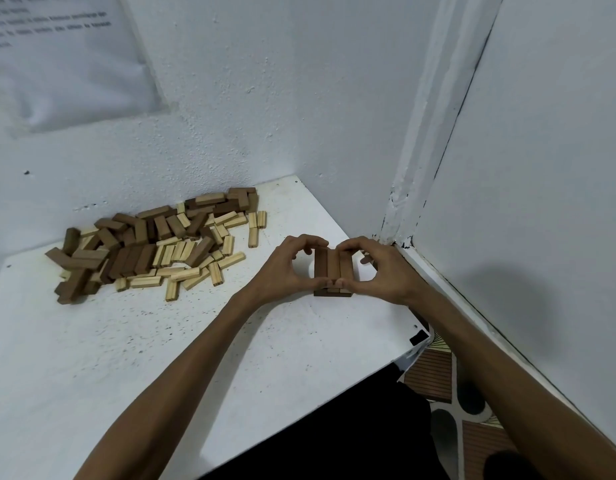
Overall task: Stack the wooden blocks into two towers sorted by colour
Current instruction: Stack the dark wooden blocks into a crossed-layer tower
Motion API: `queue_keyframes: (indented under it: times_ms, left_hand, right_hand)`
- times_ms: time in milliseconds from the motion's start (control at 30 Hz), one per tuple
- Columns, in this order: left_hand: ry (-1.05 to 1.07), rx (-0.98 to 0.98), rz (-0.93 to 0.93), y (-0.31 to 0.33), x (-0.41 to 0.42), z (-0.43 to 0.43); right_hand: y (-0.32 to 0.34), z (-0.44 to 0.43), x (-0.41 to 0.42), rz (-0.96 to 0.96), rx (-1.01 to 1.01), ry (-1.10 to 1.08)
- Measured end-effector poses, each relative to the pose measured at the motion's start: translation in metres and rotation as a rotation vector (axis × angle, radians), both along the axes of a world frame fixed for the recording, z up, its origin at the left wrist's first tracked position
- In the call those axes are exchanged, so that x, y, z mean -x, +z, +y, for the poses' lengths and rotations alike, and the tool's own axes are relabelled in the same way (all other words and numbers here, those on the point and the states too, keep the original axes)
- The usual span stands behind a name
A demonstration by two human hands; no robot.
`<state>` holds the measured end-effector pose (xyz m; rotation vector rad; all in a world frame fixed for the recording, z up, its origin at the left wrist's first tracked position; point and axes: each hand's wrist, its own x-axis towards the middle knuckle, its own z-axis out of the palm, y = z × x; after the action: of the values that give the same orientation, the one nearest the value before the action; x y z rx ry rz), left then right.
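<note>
Here, a low dark tower [329, 265] near the right edge of the white tabletop [265, 341], not far from its far right corner. Built of brown wooden pieces: three long ones side by side on top, pointing from near to far, and under them, at the near end, the edge of a lower layer.

Against the left side of it, the left hand [282, 271]; against the right side, the right hand [382, 271]. Fingers of both curled and clamped round the wood: forefingers [313, 241] bent over the far end, thumbs [317, 282] pressed on the near end, the two thumb tips touching each other in the middle. Remaining fingers of the right hand folded beside the right face; exact position not clear.

Well apart from this, along the far edge and toward the far left corner, a loose pile of blocks [144, 251], dark brown and pale mixed, some flat, some tilted, many across one another. Dark ones mostly at the far and left part, pale ones mostly at the near and right part. A few pale blocks [253, 220] just beside the right end of the pile.

Behind, two white walls [299, 98] joined at the corner; on the left one a white sheet [64, 57] with printed lines, too blurred to read. Past the near right corner, a patterned floor [434, 368] and black clothing [334, 427].
</note>
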<state>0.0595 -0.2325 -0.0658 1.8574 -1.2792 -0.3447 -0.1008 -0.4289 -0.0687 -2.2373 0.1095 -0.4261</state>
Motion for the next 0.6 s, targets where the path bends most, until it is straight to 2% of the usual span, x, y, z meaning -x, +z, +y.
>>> queue_keyframes:
  times_ms: [333,600]
  left_hand:
    - [0.008,-0.025,0.051,0.0005,0.0021,0.0016]
    - [0.011,-0.017,0.166,0.0013,0.0045,0.01]
  right_hand:
    - [-0.0001,0.0014,0.0019,0.026,-0.01,0.0]
    - [0.0001,0.0032,0.0076,0.098,-0.006,-0.001]
